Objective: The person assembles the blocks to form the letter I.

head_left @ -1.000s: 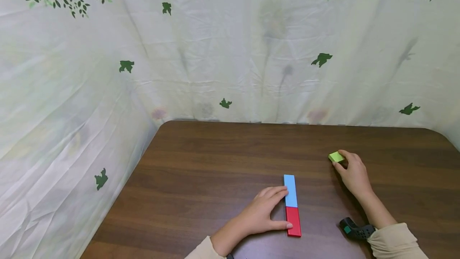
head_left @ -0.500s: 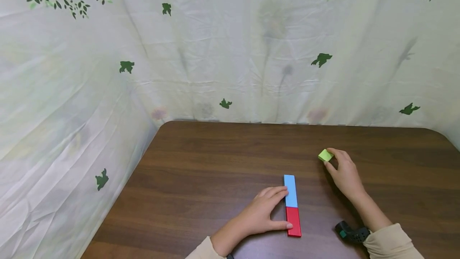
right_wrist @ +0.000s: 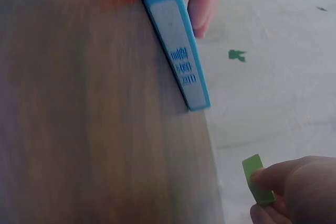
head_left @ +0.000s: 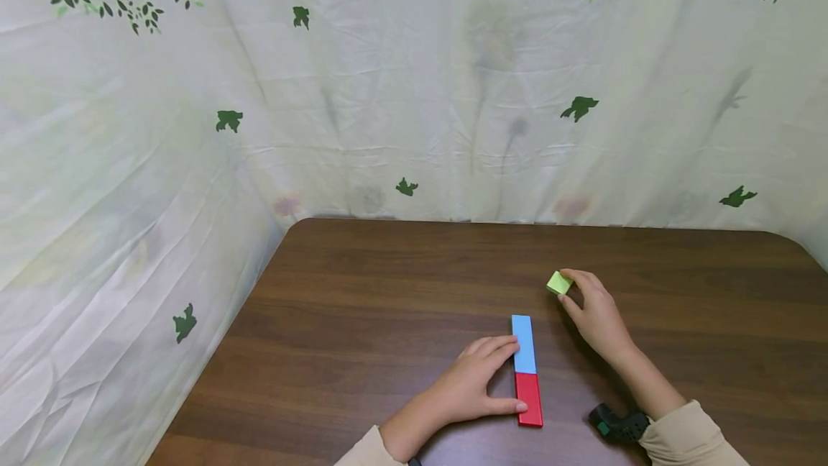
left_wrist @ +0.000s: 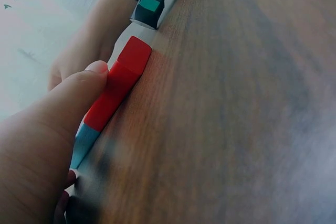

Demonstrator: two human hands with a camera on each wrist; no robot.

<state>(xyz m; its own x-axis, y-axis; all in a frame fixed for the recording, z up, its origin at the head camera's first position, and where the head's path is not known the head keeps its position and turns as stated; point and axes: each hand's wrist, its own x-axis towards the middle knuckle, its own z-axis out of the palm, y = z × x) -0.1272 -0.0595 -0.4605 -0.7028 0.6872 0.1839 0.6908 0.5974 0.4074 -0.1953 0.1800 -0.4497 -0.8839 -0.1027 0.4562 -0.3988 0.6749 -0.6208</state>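
A narrow bar lies on the table, made of a red block (head_left: 529, 400) at the near end and a blue block (head_left: 524, 344) at the far end, meeting end to end. In the right wrist view a pale label with blue characters shows on the blue block's side. My left hand (head_left: 467, 382) rests along the bar's left side, thumb on the red block and extended fingertips at the blue one. Beyond the bar, to its right, my right hand (head_left: 601, 318) pinches a small lime-green block (head_left: 559, 283) between thumb and fingers. The green block appears raised above the table.
The brown wooden table (head_left: 388, 272) has rounded far corners. A pale curtain (head_left: 420, 92) with leaf and bird prints hangs behind it and on the left. A black wrist device (head_left: 617, 424) sits below my right forearm.
My right hand has moved left with the green block, closer to the far end of the blue block. The left hand and the bar have stayed in place.
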